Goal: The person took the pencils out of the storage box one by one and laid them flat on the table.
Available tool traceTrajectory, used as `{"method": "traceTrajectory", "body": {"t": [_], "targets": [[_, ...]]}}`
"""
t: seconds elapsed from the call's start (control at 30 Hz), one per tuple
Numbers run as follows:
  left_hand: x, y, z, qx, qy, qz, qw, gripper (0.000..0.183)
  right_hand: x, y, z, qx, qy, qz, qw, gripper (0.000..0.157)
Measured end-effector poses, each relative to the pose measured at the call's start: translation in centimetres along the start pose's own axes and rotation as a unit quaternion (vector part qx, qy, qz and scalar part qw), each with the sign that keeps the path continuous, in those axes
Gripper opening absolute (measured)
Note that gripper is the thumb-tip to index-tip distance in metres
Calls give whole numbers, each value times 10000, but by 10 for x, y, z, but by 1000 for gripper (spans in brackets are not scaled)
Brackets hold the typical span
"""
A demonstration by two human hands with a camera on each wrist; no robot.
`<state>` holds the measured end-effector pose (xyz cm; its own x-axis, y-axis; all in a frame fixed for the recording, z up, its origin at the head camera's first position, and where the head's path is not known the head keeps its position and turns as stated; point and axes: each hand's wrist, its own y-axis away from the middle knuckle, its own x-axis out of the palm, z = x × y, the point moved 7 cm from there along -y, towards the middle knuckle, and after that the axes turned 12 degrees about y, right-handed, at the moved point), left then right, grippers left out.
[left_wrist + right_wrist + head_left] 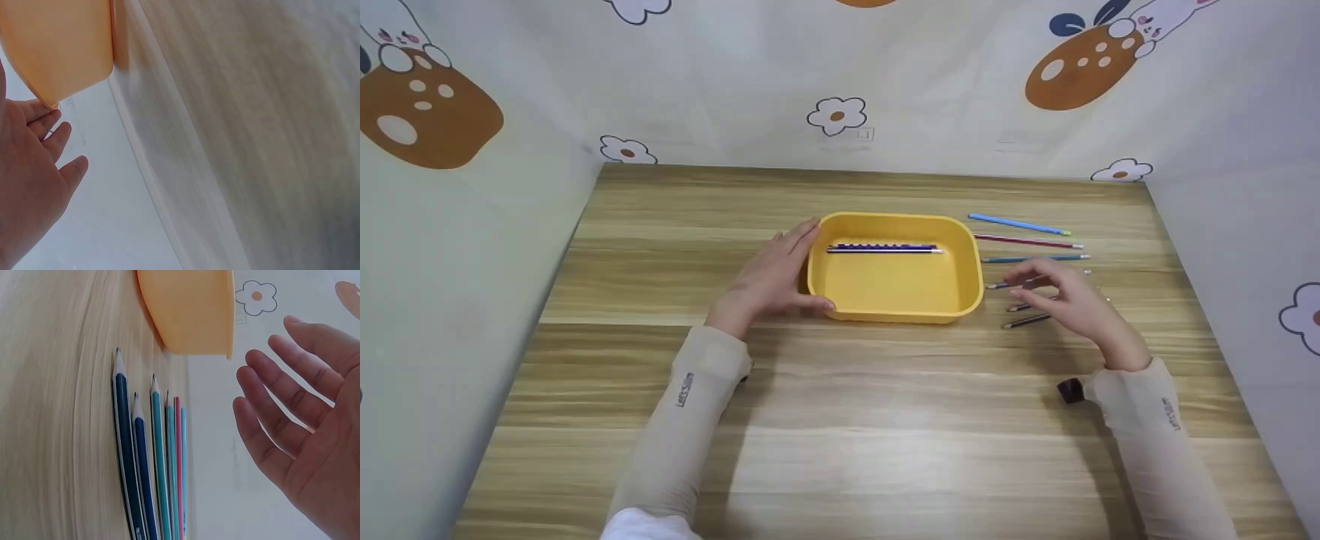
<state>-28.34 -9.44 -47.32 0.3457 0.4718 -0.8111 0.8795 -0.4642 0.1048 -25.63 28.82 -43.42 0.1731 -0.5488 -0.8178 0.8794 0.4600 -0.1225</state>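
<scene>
A yellow rectangular tub (896, 309) stands on the wooden table. Inside, a purple patterned pencil (885, 246) and a dark striped pencil (885, 251) lie side by side. My left hand (769, 281) rests against the tub's left end, thumb at the front rim and fingers extended toward the back corner. Above a row of pencils to the right hovers my right hand (1069, 300), empty, its fingers loosely bent. Below that hand are a dark pencil (125, 439), a navy pencil (145, 467) and a teal pencil (159, 450); the head view partly hides some of them.
Farther back in the row lie a light blue pencil (1020, 223) and a red pencil (1027, 241). Printed cloth walls (720, 97) enclose the table (840, 420) at the back and both sides.
</scene>
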Motion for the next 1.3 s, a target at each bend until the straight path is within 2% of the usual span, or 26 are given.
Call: {"method": "traceTrajectory", "body": {"t": [0.17,0.33,0.7,1.0,1.3], "targets": [[-1,0,-1,73,16,-35,10000,131,4,-6,8,-171,-259,-93,9995,20],[0,0,-1,51,44,-49,10000,131,9,-11,13,-146,-388,-32,9991,21],[1,-1,1,-4,81,-7,10000,132,23,-29,29,-83,-364,187,9991,24],[0,-1,1,0,74,10,10000,131,25,-46,45,-35,-129,-128,9998,24],[0,-2,2,12,47,9,10000,133,41,-63,58,21,-283,118,9995,30]]}}
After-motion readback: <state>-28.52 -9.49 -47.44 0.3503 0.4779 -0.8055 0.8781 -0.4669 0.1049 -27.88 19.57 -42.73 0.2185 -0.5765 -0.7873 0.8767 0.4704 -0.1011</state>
